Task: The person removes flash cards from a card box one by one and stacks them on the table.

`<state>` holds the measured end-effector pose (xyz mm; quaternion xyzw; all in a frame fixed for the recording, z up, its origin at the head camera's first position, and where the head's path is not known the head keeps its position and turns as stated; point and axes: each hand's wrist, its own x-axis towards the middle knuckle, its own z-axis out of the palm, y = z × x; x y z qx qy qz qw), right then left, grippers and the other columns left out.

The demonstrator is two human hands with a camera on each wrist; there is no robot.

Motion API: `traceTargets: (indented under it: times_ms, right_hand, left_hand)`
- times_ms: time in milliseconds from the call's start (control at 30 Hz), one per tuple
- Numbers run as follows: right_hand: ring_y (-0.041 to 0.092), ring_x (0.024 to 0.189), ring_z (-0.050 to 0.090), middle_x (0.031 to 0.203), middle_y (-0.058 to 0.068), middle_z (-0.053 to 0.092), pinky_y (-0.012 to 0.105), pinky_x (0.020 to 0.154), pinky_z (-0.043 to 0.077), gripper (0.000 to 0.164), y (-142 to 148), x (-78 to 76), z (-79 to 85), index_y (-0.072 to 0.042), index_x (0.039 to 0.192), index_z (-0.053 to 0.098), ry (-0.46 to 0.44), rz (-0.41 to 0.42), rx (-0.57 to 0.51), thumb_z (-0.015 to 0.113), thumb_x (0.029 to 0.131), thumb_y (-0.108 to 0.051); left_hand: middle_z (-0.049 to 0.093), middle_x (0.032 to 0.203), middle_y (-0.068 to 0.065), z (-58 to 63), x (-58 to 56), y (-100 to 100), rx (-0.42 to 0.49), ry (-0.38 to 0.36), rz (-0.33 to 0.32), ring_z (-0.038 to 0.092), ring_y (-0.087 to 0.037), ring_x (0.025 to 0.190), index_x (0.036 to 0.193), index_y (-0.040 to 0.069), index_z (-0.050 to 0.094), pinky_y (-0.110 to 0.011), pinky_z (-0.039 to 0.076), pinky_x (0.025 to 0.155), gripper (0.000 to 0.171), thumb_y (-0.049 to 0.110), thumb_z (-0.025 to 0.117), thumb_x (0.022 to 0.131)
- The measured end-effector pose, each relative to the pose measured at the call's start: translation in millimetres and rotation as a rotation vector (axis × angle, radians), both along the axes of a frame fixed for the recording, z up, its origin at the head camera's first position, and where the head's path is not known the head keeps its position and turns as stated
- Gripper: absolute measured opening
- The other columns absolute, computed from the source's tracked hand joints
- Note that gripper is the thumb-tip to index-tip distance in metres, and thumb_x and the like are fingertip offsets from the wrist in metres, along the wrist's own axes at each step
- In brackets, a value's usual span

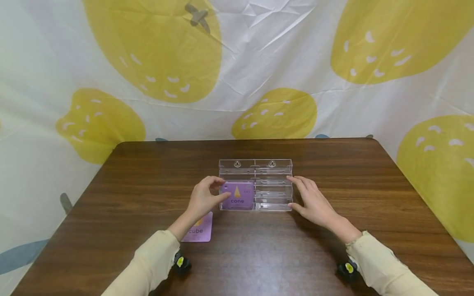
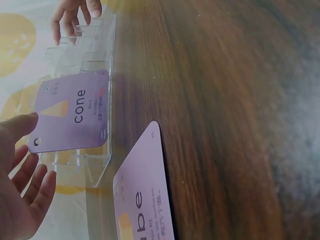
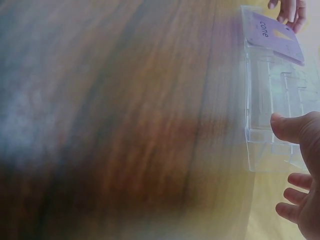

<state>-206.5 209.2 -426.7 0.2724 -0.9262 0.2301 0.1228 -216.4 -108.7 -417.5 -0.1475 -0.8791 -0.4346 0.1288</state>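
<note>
A clear plastic rack with stepped pockets in two columns stands on the table. In its front left pocket sits a purple card printed "cone". My left hand is at the rack's left side, thumb tip and index finger right at the card's edge, the other fingers loosely spread. At the opposite side is my right hand; its thumb overlaps the rack's end in the right wrist view, with the other fingers apart. A second purple card, the cube card, lies on the table beside the left wrist, partly hidden by it in the head view.
The brown wooden table has its far edge just behind the rack. A white cloth with yellow fruit prints hangs behind it. Dark wrist devices sit under both cream sleeves.
</note>
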Motion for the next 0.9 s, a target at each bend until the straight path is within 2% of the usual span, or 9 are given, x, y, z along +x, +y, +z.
traceTargets:
  times_ms: [267, 533, 900]
  right_hand:
    - [0.038, 0.12, 0.033, 0.128, 0.021, 0.04, 0.052, 0.096, 0.032, 0.076, 0.5, -0.6, -1.0, -0.007, 0.137, 0.032, 0.005, 0.001, -0.006, 0.075, 0.074, -0.015]
    - [0.038, 0.119, 0.034, 0.128, 0.02, 0.04, 0.052, 0.095, 0.033, 0.076, 0.6, -1.4, -1.8, -0.008, 0.136, 0.033, -0.003, -0.006, -0.013, 0.075, 0.074, -0.015]
    - [0.037, 0.119, 0.035, 0.128, 0.02, 0.04, 0.052, 0.095, 0.033, 0.076, 0.9, -1.3, -1.8, -0.008, 0.136, 0.033, -0.007, -0.006, -0.016, 0.075, 0.074, -0.015]
  left_hand:
    - [0.059, 0.079, -0.002, -2.4, -7.3, 4.5, -0.036, 0.05, 0.035, 0.054, -0.014, 0.072, 0.087, 0.007, 0.063, -0.027, 0.047, 0.066, 0.029, 0.015, 0.081, 0.066]
    - [0.057, 0.074, 0.001, -4.4, -12.6, 7.6, -0.071, 0.068, 0.045, 0.053, -0.011, 0.068, 0.082, 0.01, 0.06, -0.025, 0.045, 0.061, 0.026, 0.016, 0.08, 0.067]
    - [0.06, 0.071, -0.003, -5.9, -16.9, 3.7, 0.032, 0.025, -0.031, 0.053, -0.011, 0.066, 0.08, 0.005, 0.06, -0.02, 0.046, 0.06, 0.023, 0.009, 0.078, 0.068]
